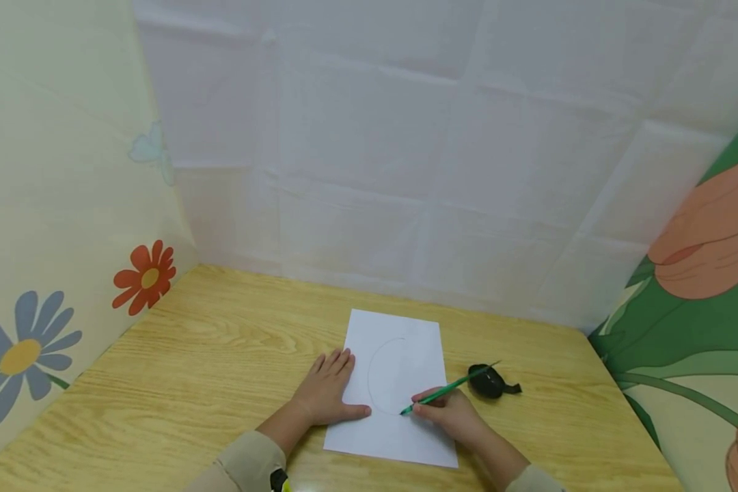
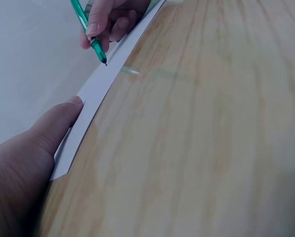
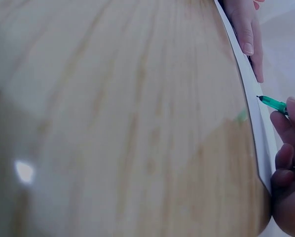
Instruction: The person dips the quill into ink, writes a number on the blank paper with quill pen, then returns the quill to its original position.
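A white sheet of paper (image 1: 406, 437) lies on the wooden table, with a thin curved line, open on its right side, drawn on it. My right hand (image 1: 452, 413) pinches a green pen (image 1: 445, 389) near its dark tip. That tip is at the lower end of the curve, low on the sheet. My left hand (image 1: 326, 393) lies flat at the sheet's left edge, fingers spread and thumb on the paper. In the left wrist view, the left thumb (image 2: 56, 121) rests along the paper's edge. The right wrist view has the pen tip (image 3: 262, 98) close over the sheet.
A rounded black object (image 1: 486, 383) with a short tab lies right of the paper, behind the pen's upper end. The wooden table (image 1: 190, 383) meets a pale cloth backdrop (image 1: 369, 171) at the back. Flower-printed panels (image 1: 31, 205) stand on both sides.
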The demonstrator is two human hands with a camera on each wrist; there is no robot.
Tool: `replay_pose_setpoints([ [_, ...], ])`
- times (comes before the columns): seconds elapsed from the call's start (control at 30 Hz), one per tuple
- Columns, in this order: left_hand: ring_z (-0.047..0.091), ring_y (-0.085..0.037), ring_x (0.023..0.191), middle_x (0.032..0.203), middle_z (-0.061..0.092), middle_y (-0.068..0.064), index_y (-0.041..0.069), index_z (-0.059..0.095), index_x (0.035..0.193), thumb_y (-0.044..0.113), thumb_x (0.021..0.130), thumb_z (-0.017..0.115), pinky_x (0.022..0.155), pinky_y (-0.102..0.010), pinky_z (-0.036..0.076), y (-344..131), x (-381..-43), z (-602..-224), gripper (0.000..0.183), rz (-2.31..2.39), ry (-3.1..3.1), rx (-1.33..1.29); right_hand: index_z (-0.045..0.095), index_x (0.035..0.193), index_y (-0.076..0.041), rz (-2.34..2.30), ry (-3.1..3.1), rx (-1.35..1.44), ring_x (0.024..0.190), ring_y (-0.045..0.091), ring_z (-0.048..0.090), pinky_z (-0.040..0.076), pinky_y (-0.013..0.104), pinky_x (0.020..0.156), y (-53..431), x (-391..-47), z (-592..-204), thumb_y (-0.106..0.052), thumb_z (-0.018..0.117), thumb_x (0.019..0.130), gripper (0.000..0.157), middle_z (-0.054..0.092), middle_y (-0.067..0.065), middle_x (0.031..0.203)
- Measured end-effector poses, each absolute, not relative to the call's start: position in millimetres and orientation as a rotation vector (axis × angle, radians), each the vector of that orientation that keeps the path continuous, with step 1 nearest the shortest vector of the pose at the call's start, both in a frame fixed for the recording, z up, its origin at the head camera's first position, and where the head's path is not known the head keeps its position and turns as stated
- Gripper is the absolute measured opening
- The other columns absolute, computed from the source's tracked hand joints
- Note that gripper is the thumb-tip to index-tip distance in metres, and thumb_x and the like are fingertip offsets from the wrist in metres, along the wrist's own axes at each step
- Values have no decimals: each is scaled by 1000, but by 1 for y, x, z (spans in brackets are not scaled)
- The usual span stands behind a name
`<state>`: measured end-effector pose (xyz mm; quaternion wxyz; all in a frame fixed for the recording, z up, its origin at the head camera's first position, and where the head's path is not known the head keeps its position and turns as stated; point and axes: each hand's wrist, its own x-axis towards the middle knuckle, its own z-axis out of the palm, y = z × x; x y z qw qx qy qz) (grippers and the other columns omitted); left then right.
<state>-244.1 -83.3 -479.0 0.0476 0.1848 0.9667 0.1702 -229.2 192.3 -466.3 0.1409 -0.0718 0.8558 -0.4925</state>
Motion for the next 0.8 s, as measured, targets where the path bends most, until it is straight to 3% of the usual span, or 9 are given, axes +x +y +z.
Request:
replay_pose_setpoints([
  [0.8, 14, -33, 153, 163, 21, -16, 0, 28, 153, 75, 79, 58, 123, -53, 9, -84, -244, -478, 109, 525, 2941, 567, 72, 109, 1, -1485, 2467, -158, 82, 11, 64, 51, 26, 72, 205, -235, -468, -27, 77, 85, 37, 75, 12, 99],
])
